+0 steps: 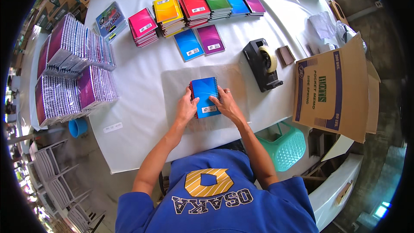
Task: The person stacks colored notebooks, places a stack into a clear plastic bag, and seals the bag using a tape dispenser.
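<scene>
Centrally, one blue, rectangular, spiral-bound notebook (205, 90) lies face up between the person's hands, a red edge showing beneath its left side; how many lie under it cannot be told. The left hand (186, 107) grasps its left edge, the right hand (225, 103) its right, both thumbs on the cover. Below spreads one clear plastic sheet (172, 87) on a white-covered table (138, 142). At twelve o'clock from the notebook lie two loose notebooks, one blue (188, 44), one purple (210, 39). Beyond them, from ten to one o'clock, stand six stacks: pink (142, 23), yellow (165, 9), red (195, 5), green (216, 0), blue (234, 4) and purple (253, 3). One black tape dispenser (255, 62) sits at two o'clock; one large, open, brown cardboard box (332, 88), at three.
</scene>
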A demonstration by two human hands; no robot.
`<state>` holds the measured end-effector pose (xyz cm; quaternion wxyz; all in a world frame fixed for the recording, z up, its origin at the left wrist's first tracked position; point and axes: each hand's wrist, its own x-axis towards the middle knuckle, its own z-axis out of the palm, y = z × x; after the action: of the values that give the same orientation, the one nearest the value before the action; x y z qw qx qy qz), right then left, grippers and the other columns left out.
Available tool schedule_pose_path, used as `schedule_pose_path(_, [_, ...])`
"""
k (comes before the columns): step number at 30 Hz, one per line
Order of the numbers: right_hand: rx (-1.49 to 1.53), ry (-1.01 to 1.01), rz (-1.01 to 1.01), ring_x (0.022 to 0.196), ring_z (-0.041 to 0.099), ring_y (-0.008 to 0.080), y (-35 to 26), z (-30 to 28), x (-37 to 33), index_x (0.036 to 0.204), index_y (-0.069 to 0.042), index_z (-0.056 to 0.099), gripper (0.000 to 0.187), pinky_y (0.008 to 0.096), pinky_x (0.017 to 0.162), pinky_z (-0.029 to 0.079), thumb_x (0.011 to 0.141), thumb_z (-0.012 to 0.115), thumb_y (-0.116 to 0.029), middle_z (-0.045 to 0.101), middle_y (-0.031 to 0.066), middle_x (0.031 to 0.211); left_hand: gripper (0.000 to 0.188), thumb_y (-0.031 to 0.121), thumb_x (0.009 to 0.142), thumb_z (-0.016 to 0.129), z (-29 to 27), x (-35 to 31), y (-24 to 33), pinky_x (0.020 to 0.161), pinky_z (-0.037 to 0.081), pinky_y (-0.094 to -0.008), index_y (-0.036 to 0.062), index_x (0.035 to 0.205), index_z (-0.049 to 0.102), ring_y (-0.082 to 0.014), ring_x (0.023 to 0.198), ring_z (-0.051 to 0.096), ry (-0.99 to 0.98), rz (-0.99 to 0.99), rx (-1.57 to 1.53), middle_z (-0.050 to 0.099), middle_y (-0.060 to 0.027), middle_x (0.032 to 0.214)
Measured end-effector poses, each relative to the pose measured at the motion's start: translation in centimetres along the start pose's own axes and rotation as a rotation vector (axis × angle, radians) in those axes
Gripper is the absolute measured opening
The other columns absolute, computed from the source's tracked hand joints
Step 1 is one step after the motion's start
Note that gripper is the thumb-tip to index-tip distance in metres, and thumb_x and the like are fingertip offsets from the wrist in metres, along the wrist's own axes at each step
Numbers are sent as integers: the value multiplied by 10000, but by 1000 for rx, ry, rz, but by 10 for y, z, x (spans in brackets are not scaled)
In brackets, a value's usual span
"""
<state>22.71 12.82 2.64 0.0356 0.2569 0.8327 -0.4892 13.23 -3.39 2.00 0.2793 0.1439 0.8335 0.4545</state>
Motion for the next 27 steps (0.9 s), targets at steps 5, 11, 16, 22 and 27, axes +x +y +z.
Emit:
schedule_pose_path(5, [-97,105,-59,918,554,343,6,14,-2,1310,-14,483,545,427,820,469,906,623,-352,520,226,1025,642,126,871,615,2,10,-19,831,503,-415,-80,1399,312,-393,960,650,-30,63,-27,656,-270,1007])
schedule_pose_path(11, [-110,123,-62,924,559,356,9,18,-1,1285,-5,498,525,429,822,469,910,617,-352,520,245,1036,634,110,870,609,-1,9,-12,831,503,-419,-72,1399,311,-390,961,650,-50,40,18,657,-266,1011])
schedule_pose_path(16, [1,169,-69,921,563,346,12,19,-4,1261,10,520,535,426,820,470,889,648,-353,523,236,1046,629,119,873,618,-1,9,-8,865,496,-404,-64,1396,321,-387,1011,636,-66,-4,-63,650,-263,1057])
schedule_pose_path(22, [-469,672,232,1025,530,375,53,-29,-42,1008,16,593,425,452,795,462,751,778,-266,543,207,1071,544,139,896,607,-29,-17,-31,1032,389,-429,124,1411,432,-394,1302,425,180,362,237,472,-164,1401])
schedule_pose_path(27, [-417,569,306,903,594,346,55,-37,-51,849,9,619,275,429,737,484,720,782,-170,589,175,944,512,156,895,603,-39,-29,-70,1101,215,-568,207,1391,485,-412,1420,191,105,457,699,377,-95,1487])
